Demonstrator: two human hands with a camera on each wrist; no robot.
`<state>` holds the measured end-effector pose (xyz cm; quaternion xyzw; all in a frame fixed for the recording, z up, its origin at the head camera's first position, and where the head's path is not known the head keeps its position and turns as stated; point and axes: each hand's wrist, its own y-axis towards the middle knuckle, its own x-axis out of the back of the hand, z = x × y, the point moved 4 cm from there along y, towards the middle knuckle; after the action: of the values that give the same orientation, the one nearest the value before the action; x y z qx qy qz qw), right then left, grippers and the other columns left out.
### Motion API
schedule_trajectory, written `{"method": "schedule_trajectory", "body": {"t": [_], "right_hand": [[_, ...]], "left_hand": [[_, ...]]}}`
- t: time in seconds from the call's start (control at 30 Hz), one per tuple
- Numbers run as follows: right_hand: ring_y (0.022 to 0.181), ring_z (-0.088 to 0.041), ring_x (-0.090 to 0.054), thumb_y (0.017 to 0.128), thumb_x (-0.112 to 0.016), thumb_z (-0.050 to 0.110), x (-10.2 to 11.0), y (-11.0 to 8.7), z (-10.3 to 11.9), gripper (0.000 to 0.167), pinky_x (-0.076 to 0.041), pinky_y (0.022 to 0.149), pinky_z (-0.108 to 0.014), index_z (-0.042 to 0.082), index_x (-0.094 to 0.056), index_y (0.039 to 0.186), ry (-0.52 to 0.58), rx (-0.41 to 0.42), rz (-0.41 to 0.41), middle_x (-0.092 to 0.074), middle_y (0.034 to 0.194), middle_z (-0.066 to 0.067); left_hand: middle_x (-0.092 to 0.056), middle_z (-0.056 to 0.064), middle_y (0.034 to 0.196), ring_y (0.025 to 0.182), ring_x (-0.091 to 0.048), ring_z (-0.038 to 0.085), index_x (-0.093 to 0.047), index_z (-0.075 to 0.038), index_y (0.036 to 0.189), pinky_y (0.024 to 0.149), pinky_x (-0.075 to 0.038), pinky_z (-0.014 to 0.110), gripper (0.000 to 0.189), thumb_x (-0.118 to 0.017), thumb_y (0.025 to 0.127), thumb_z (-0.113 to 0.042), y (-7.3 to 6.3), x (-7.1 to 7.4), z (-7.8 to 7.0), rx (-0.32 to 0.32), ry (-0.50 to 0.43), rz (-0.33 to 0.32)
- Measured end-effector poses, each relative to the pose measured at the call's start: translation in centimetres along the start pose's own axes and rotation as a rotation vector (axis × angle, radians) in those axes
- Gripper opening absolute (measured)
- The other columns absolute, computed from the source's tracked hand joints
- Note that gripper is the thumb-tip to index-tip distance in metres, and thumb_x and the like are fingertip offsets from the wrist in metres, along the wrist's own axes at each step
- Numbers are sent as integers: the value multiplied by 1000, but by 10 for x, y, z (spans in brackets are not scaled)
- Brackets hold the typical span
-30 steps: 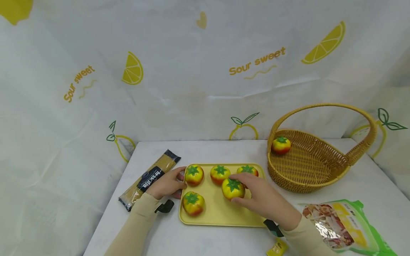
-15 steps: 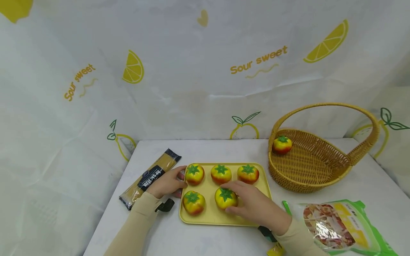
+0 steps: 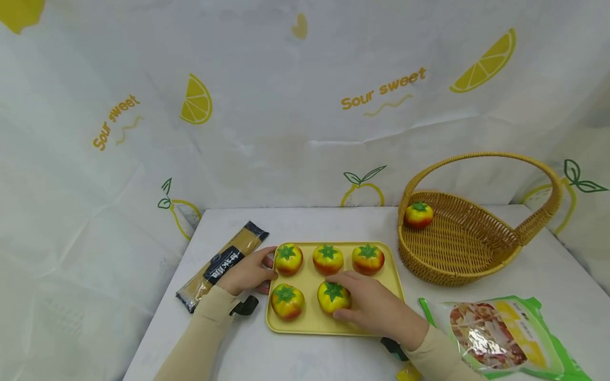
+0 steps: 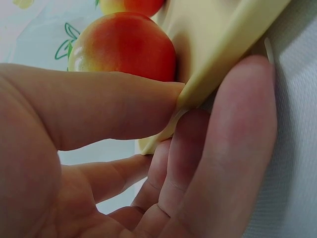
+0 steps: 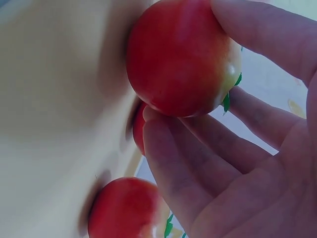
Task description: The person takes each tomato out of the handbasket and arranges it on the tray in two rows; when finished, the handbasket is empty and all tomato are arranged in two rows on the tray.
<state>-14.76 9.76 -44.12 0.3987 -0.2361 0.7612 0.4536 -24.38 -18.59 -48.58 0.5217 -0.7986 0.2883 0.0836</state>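
A yellow tray (image 3: 312,321) bears several yellow-and-red tomatoes with green star-shaped tops: three in the back row, among them the back-left tomato (image 3: 288,259), and two in front. My left hand (image 3: 249,272) pinches the tray's left edge. In the left wrist view the thumb lies on top of the rim (image 4: 218,59), close to a tomato (image 4: 124,47), with fingers underneath. Around the front-middle tomato (image 3: 333,297) curl the thumb and fingers of my right hand (image 3: 376,307). The right wrist view shows this tomato (image 5: 178,59) low against the tray surface, with other tomatoes beyond it.
A wicker basket (image 3: 457,264) with a tall handle stands at the back right, one tomato (image 3: 419,215) inside. Left of the tray lies a pack of dry noodles (image 3: 224,264). A green-edged food bag (image 3: 505,333) and a small yellow packet (image 3: 408,372) are at front right.
My right hand has brought its tomato left and toward me, down to the front-middle spot beside the front-left one. The left hand stays at the tray's edge.
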Motion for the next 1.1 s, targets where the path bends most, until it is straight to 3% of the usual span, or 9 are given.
{"method": "schedule_trajectory", "body": {"t": [0.37, 1.1], "right_hand": [[127, -19, -67, 90, -89, 26, -3, 2, 2, 64, -59, 111, -49, 16, -63, 148, 20, -9, -12, -67, 143, -6], [126, -16, -67, 90, -89, 28, -6, 1, 2, 64, -59, 111, -46, 16, -63, 148, 13, 3, -14, -66, 144, -4]], "left_hand": [[-58, 15, 121, 79, -70, 22, -44, -14, 165, 68, -69, 35, 75, -72, 96, -5, 1, 1, 0, -2, -10, 4], [-59, 14, 120, 80, -69, 22, -44, -14, 165, 67, -68, 34, 76, -72, 95, -6, 1, -1, 0, -1, 14, -6]]}}
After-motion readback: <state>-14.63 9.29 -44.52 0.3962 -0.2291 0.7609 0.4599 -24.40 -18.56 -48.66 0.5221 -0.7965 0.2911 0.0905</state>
